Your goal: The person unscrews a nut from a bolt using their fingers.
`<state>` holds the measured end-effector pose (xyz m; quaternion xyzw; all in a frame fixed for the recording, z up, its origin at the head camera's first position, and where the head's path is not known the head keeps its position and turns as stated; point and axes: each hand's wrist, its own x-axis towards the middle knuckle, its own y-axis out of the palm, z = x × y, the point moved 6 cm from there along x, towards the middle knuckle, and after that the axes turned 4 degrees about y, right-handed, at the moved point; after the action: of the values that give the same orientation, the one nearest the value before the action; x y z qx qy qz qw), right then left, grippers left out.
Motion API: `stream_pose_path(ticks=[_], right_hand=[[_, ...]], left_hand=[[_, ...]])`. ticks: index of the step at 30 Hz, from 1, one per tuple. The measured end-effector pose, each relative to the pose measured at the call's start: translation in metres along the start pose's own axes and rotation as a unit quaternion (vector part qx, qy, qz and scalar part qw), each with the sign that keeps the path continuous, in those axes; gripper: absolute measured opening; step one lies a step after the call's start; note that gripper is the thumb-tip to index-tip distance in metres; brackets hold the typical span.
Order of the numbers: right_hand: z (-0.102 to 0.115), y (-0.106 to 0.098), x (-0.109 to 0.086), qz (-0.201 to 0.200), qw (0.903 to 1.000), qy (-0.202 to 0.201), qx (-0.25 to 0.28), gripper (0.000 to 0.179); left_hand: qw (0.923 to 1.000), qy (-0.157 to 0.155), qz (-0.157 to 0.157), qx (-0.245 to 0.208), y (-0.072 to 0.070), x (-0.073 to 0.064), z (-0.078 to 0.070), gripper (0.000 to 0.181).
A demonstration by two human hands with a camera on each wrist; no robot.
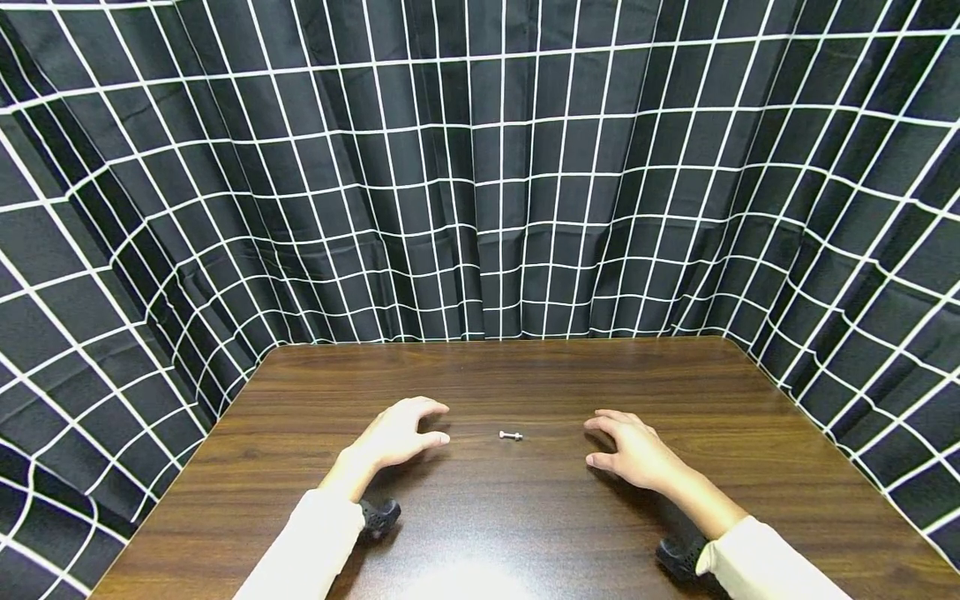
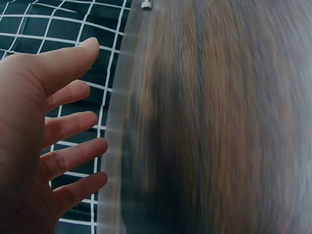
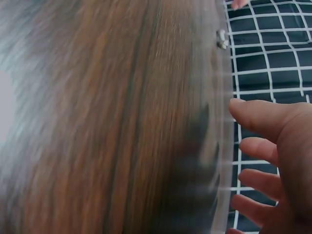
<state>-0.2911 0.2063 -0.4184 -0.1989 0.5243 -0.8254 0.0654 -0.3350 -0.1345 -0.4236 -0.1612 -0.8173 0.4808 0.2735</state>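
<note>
A small silver bolt (image 1: pixel 511 436), with what looks like a nut at its right end, lies on the brown wooden table (image 1: pixel 480 492). My left hand (image 1: pixel 401 435) hovers to the left of the bolt, its thumb and fingers spread apart and holding nothing. On the other side, a little farther off, my right hand (image 1: pixel 632 450) is also above the table with nothing in its grasp. The left wrist view catches only part of the bolt (image 2: pixel 146 4) at the top edge. In the right wrist view the bolt (image 3: pixel 223 39) appears small and blurred beyond the thumb.
Dark curtains (image 1: pixel 495 183) with a white grid surround the table at the back and both sides. Black devices are strapped under each wrist, one at the left cuff (image 1: pixel 381 517) and one at the right cuff (image 1: pixel 678 557). Light glares off the table's near edge.
</note>
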Motion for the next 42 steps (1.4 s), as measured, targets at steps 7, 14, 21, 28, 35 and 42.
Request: stream_pose_path(ticks=[7, 14, 21, 28, 35, 42], right_hand=[[0.007, 0.010, 0.011, 0.006, 0.9996, 0.018, 0.022, 0.043], [0.022, 0.024, 0.024, 0.008, 0.9994, 0.009, 0.032, 0.039], [0.035, 0.033, 0.031, -0.002, 0.9993, 0.001, 0.037, 0.037], [0.046, 0.038, 0.037, -0.014, 0.9986, 0.015, 0.049, 0.033], [0.054, 0.041, 0.045, -0.048, 0.9956, 0.025, 0.076, 0.027], [0.055, 0.047, 0.051, -0.047, 0.9916, 0.061, 0.103, 0.020]], left_hand=[[0.9999, 0.007, -0.013, -0.001, 0.010, 0.013, -0.007, 0.043], [0.9997, 0.002, -0.016, -0.019, 0.019, 0.008, -0.008, 0.043], [0.9992, -0.002, -0.026, -0.030, 0.023, 0.010, -0.016, 0.041], [0.9990, -0.005, -0.015, -0.041, 0.031, 0.021, -0.032, 0.043], [0.9991, -0.005, -0.003, -0.043, 0.039, 0.028, -0.043, 0.042], [0.9991, -0.025, -0.007, -0.034, 0.042, 0.031, -0.047, 0.040]])
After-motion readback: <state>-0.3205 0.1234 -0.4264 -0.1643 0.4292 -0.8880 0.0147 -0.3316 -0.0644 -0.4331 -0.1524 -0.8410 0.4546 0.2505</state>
